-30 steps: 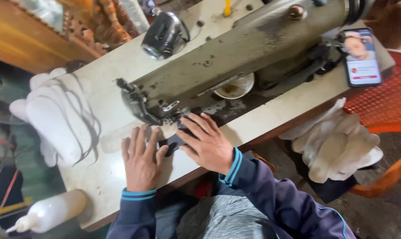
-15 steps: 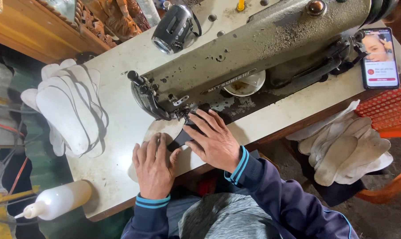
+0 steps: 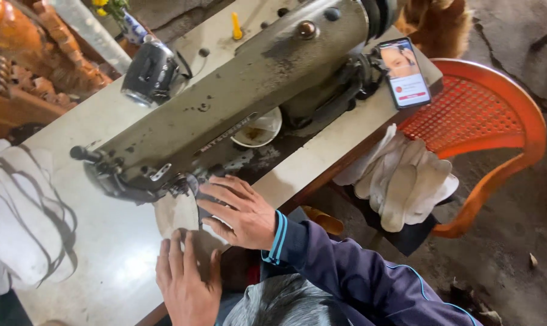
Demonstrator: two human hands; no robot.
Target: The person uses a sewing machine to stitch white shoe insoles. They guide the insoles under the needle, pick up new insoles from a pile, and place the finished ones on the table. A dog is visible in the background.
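Hands: left (image 3: pixel 186 284) flat, right (image 3: pixel 240 211) fingers spread on pale piece (image 3: pixel 176 214).

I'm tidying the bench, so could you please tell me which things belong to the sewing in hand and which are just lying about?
In use: sewing machine, pale sole piece, left hand, right hand.
Lying about: phone, stacked soles, pale pieces on orange chair.

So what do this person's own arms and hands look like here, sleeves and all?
Both hands are bare: no gloves, and no rings or watch that I can make out. The right hand comes out of a dark navy track-jacket sleeve with a bright blue double-striped cuff and a thin blue piping line along the arm. The left hand is cut off by the picture's lower edge, so its sleeve is not visible.
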